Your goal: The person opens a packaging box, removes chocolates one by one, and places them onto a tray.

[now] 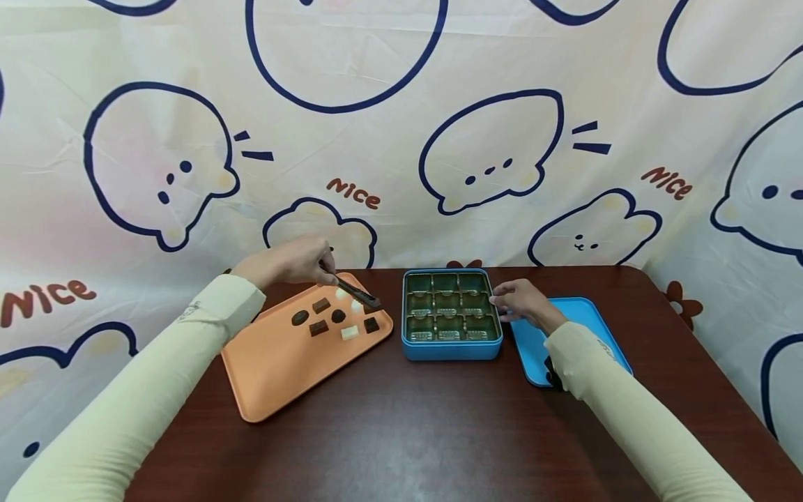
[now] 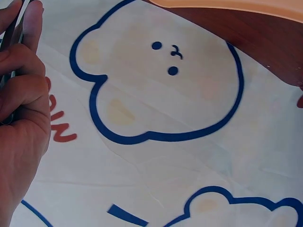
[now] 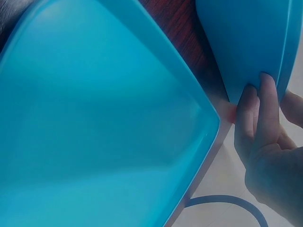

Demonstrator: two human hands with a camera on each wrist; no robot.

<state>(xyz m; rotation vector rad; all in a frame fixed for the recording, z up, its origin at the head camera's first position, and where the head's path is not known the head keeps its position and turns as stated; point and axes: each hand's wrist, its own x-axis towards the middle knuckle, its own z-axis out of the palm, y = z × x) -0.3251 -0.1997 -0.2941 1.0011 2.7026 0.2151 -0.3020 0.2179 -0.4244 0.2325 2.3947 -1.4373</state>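
My left hand (image 1: 295, 261) grips dark tongs (image 1: 354, 289), their tip over the far right part of the orange tray (image 1: 276, 376). Several dark, brown and white chocolates (image 1: 318, 328) lie below and beside the tip. In the left wrist view the fingers (image 2: 23, 90) curl round the tongs, whose working end is out of frame. My right hand (image 1: 521, 303) is at the right side of a blue tin (image 1: 452, 351) with a gold divided insert (image 1: 448, 303). The right wrist view shows fingertips (image 3: 267, 82) against the tin's outer wall, the thumb close to its rim.
A blue lid (image 1: 533, 348) lies on the table right of the tin, partly under the right forearm. The dark brown table (image 1: 401, 432) ends at a patterned white cloth (image 1: 389, 139) behind.
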